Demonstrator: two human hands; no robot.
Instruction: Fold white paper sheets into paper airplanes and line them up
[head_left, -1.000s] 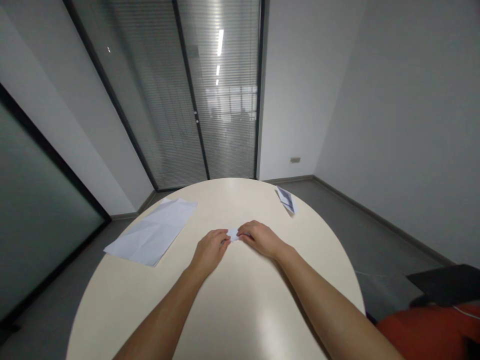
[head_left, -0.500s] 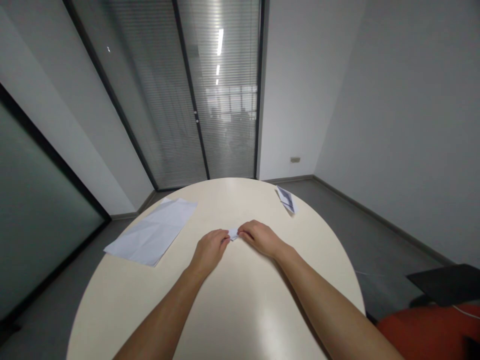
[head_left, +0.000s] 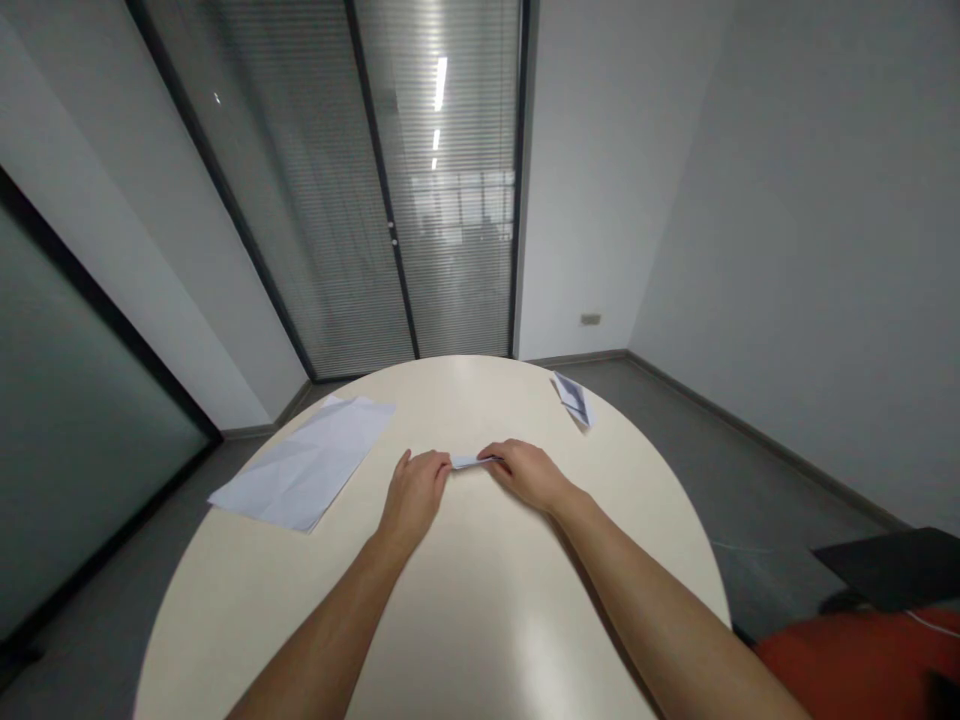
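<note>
A small folded piece of white paper (head_left: 466, 462) is held between my two hands, just above or on the middle of the round table (head_left: 465, 620). My left hand (head_left: 417, 492) pinches its left end, with the thumb and fingers closed. At the other end, my right hand (head_left: 526, 474) grips the paper between its thumb and bent fingers. Only a thin strip shows, seen nearly edge-on; both ends are hidden by my fingers.
Creased white paper sheets (head_left: 307, 465) lie on the table's left side. Near the far right edge sits a folded paper piece (head_left: 574, 400). A red chair (head_left: 862, 660) and a black flat surface (head_left: 892, 570) stand off the table at the lower right.
The folded paper has turned from showing a small face to a thin edge. My hands have moved slightly apart, the left one a little leftward, exposing a longer strip.
</note>
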